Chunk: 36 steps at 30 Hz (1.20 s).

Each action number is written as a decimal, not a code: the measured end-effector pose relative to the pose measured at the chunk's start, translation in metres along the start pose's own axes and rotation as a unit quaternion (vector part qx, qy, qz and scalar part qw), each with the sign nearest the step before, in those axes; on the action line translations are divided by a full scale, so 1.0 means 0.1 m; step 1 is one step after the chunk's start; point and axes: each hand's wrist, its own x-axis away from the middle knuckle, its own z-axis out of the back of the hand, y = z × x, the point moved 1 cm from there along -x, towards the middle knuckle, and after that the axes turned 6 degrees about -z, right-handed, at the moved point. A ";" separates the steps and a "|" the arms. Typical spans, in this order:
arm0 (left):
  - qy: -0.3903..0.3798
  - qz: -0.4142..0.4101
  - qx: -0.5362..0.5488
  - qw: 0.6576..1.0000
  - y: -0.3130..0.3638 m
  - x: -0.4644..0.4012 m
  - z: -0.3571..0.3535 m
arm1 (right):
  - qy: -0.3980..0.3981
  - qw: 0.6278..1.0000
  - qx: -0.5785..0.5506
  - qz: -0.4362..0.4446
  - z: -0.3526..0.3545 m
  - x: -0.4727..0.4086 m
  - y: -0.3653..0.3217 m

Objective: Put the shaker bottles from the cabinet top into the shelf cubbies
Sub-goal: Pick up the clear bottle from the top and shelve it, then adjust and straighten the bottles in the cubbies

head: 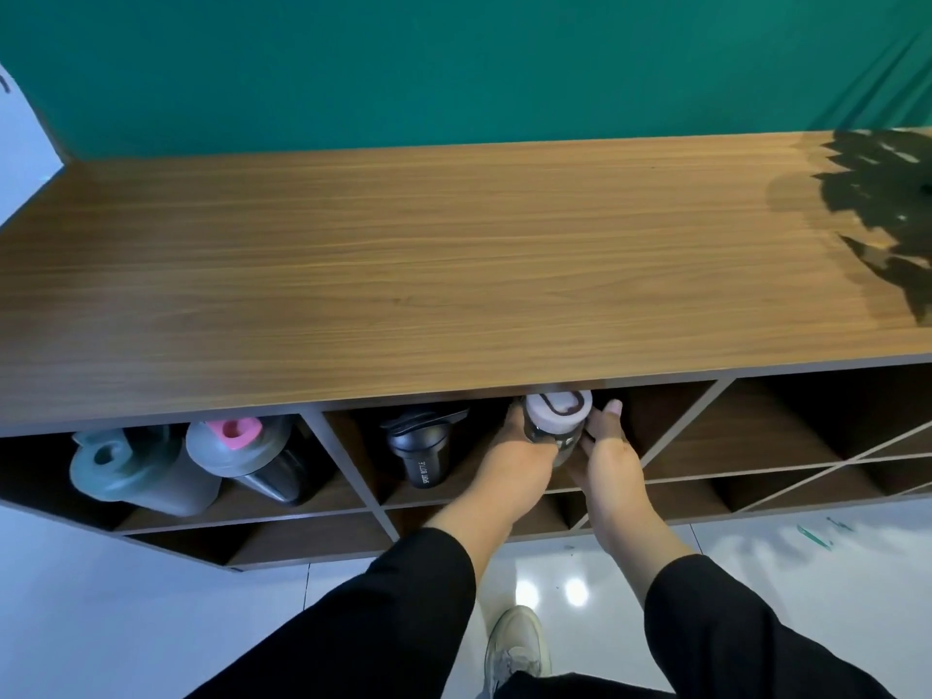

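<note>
Both my hands grip a clear shaker bottle with a pale pink lid [559, 410] inside the middle top cubby, just under the cabinet top [403, 274]. My left hand [519, 446] wraps its left side and my right hand [607, 441] its right side. In the same cubby, to the left, stands a black shaker bottle [421, 454]. The left cubby holds a teal-lidded bottle [131, 471] and a grey-lidded bottle with a pink cap [242, 451], both leaning. No bottles stand on the wooden top.
Plant leaves [887, 204] hang over the cabinet top's right end. The cubbies at right [756, 436] have diagonal dividers and hold nothing. A green wall stands behind. White glossy floor and my shoe [514, 643] lie below.
</note>
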 end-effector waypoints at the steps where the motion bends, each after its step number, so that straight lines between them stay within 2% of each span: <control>1: 0.005 0.001 0.005 1.000 0.00 -0.03 0.02 | 0.001 1.000 -0.001 0.013 0.02 -0.01 0.02; 5: 0.053 0.026 0.016 0.998 -0.11 -0.04 0.08 | 0.001 1.000 0.009 0.016 0.00 0.10 -0.03; 9: 0.013 0.012 -0.006 1.000 -0.21 0.04 -0.02 | -0.013 1.000 0.022 -0.016 0.01 0.08 0.01; 16: 0.041 0.034 0.012 0.998 -0.23 0.11 0.02 | 0.034 0.994 0.103 0.013 0.02 0.28 -0.04; 18: 0.060 0.054 0.028 0.996 -0.35 0.24 0.09 | 0.046 0.992 0.121 -0.007 0.06 0.37 -0.02; 21: 0.118 0.082 0.042 0.989 -0.59 0.49 0.27 | -0.023 0.979 0.189 -0.073 0.05 0.63 0.05; 24: 0.183 0.080 0.063 0.978 -0.80 0.64 0.47 | -0.090 0.963 0.250 -0.051 -0.10 0.77 0.08; 27: 0.207 0.076 0.085 0.972 -0.81 0.66 0.60 | -0.114 0.967 0.227 0.007 -0.34 0.65 0.12; 29: 0.195 0.074 0.082 0.975 -0.81 0.65 0.66 | -0.133 0.973 0.189 0.009 -0.55 0.53 0.18; 33: 0.168 0.065 0.059 0.982 -0.84 0.61 0.72 | -0.109 0.991 -0.012 -0.077 -0.92 0.34 0.22; 36: 0.138 0.060 0.042 0.988 -0.83 0.58 0.75 | -0.113 0.987 -0.060 -0.099 -1.09 0.31 0.20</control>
